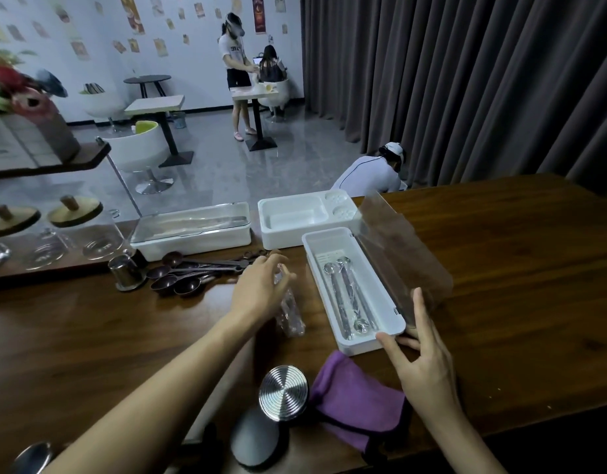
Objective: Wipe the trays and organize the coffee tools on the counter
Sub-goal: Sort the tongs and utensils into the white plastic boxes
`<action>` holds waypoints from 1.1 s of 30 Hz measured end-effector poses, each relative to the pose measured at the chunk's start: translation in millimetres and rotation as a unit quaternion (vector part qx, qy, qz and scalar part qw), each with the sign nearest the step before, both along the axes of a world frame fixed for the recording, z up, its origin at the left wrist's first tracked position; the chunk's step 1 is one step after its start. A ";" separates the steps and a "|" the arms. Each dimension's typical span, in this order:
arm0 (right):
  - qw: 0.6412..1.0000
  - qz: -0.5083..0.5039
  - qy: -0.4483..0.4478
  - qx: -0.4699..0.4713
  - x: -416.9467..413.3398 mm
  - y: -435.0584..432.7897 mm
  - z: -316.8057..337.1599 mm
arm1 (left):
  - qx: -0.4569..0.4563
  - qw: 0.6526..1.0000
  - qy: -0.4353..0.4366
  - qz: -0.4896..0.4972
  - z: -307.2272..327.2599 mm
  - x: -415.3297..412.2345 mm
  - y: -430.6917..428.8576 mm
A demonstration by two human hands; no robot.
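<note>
Since only the head view is on hand, progress: judged mid-way. One tray is already loaded, but several tools lie loose, so sorting is not finished.
Wiping: purple cloth (356, 401) lies crumpled at the near edge of the counter (500, 302), in neither hand. Whether any tray has been wiped cannot be told.
Near tray (358, 347): long, white, lying on the counter beside the right hand. It holds a few metal spoons (346, 295) laid lengthwise.
Clear lid (404, 254): hinged on the near tray's right side, standing open.
Compartment tray (281, 239): white, behind the near tray. It has one large recess and two small round ones, with nothing visible in them.
Lidded tray (192, 246): far left of the three, clear cover down, contents indistinct.
Left to sort: dark measuring spoons (182, 275) heaped in front of the lidded tray, small metal cup (125, 273) just beside them, and tamper (284, 393) touching the cloth.
Packet (290, 313): clear plastic wrap between the hands, contents blurred.
Left hand (261, 289): fingers curled over the packet's top. Blur hides whether they pinch it.
Right hand (421, 357): fingers spread, mostly straight, one touching the near tray's end and one along the lid's edge. It clasps nothing.
Jars (76, 213): glass, wooden lids, far left.
</note>
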State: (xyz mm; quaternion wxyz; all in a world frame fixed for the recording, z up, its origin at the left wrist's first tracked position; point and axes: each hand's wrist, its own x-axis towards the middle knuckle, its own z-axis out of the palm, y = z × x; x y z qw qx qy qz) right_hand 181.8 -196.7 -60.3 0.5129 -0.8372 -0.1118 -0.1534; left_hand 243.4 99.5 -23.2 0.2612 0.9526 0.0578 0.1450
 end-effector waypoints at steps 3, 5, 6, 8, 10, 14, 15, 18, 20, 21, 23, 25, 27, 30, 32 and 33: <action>1.000 -0.005 0.001 0.004 -0.1 0.0 -0.5 | 0.008 0.997 0.071 0.032 -6.1 -3.6 13.5; 1.000 -0.006 0.002 0.003 0.4 1.4 -0.1 | 0.006 0.996 0.086 0.025 -9.0 -4.6 15.8; 1.000 -0.007 0.004 0.001 0.3 0.4 0.0 | 0.004 0.996 0.088 0.018 -10.2 -4.0 13.6; 1.000 -0.010 0.004 -0.006 -0.3 0.0 0.8 | 0.002 0.996 0.087 0.013 -10.8 -2.5 9.3; 1.000 -0.009 -0.002 -0.011 -0.9 -0.1 1.3 | 0.009 0.996 0.086 0.013 -11.2 -0.5 5.1; 1.000 -0.005 -0.020 -0.020 -2.9 0.8 2.5 | 0.013 0.995 0.097 0.018 -9.9 4.9 -1.9; 1.000 -0.005 -0.021 -0.020 -3.2 1.0 2.8 | 0.011 0.994 0.102 0.020 -7.9 5.7 -3.8; 1.000 -0.004 -0.016 -0.017 -3.6 1.1 3.1 | 0.003 0.993 0.119 0.022 -0.7 7.0 -9.2; 1.000 -0.004 -0.013 -0.017 -3.3 0.5 2.5 | -0.023 0.991 0.127 0.021 0.5 6.6 -9.2; 1.000 -0.005 -0.012 -0.017 -3.0 0.4 2.0 | -0.047 0.990 0.130 0.019 -0.8 6.3 -7.8; 1.000 -0.006 -0.011 -0.018 -2.3 1.0 1.6 | -0.109 0.985 0.134 0.012 -5.2 3.0 -4.6; 1.000 -0.006 -0.011 -0.016 -1.9 1.6 1.7 | -0.163 0.979 0.122 0.016 -8.9 -1.6 -2.3; 1.000 -0.004 -0.009 -0.011 -1.5 1.5 2.3 | -0.207 0.974 0.093 0.015 -8.7 -6.2 -1.5; 1.000 -0.003 -0.004 -0.014 -1.4 0.2 1.9 | -0.261 0.964 0.049 -0.005 -0.1 -11.5 -4.8; 1.000 0.001 -0.004 -0.014 -1.6 -0.2 2.2 | -0.290 0.957 0.026 -0.008 9.3 -12.0 -9.5; 1.000 0.002 -0.004 -0.012 -1.5 0.3 2.4 | -0.300 0.954 0.017 -0.014 15.0 -12.2 -13.5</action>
